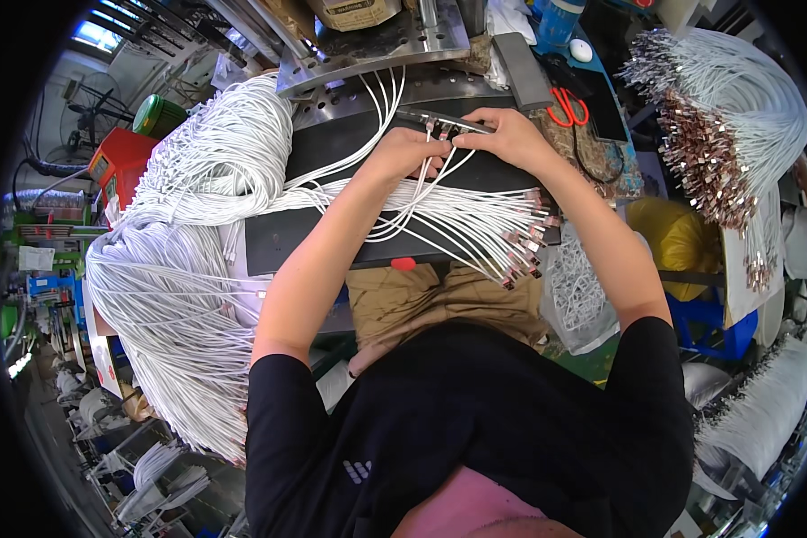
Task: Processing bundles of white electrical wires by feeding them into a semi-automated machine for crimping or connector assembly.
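Both my hands are at a narrow dark metal bar (421,117) at the front of a press. My left hand (402,154) is closed, its fingertips pinching white cables near their connector ends just below the bar. My right hand (511,142) grips the bar's right end from above, thumb by the small dark connectors (439,130). Exactly how the connectors sit in the bar is partly hidden by my fingers. Below my hands, a fan of white cables (457,208) with coppery metal ends lies on the black work surface (273,247).
Large bundles of white cable (215,148) are heaped at left. The steel press (377,58) stands ahead. Red-handled scissors (568,108) lie at right, near a blue container (560,22). Another cable bundle (753,90) hangs far right; a clear bag (578,291) sits beside my lap.
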The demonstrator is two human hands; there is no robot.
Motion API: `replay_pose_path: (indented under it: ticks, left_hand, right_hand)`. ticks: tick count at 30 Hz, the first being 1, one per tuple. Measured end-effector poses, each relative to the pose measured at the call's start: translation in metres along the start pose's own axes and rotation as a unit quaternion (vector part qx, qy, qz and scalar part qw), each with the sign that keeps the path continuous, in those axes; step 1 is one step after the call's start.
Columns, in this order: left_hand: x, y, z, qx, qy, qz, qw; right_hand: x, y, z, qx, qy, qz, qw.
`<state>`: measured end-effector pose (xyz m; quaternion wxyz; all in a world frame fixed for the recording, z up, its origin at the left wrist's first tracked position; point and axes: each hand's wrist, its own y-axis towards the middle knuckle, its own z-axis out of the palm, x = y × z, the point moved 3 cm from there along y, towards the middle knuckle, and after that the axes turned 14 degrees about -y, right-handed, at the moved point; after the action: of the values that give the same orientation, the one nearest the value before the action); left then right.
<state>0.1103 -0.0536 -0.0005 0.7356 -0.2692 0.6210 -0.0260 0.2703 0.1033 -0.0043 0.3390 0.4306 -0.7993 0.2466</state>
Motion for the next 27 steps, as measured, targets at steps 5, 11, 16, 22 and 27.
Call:
replay_pose_path:
  ticks: [5, 11, 16, 22, 27]
  left_hand:
    - [-0.006, -0.007, -0.004, 0.016, -0.052, -0.047, 0.997]
    - [-0.009, -0.009, -0.007, 0.060, -0.069, -0.054, 0.994]
    - [-0.006, -0.005, -0.003, 0.053, -0.058, -0.056, 0.995]
    - [-0.009, -0.009, -0.022, -0.019, -0.113, -0.021, 0.993]
    - [-0.014, -0.011, -0.026, 0.014, -0.039, -0.079, 0.996]
  right_hand:
    - [0.001, -0.001, -0.006, -0.015, 0.102, -0.016, 0.995]
    - [0.004, -0.004, -0.004, 0.004, 0.090, -0.037, 0.995]
    - [0.005, -0.006, -0.002, 0.022, 0.068, -0.051, 0.996]
    - [0.001, -0.005, -0.011, -0.039, 0.033, 0.016, 0.999]
    - [0.001, -0.004, -0.008, 0.004, 0.046, -0.007, 0.999]
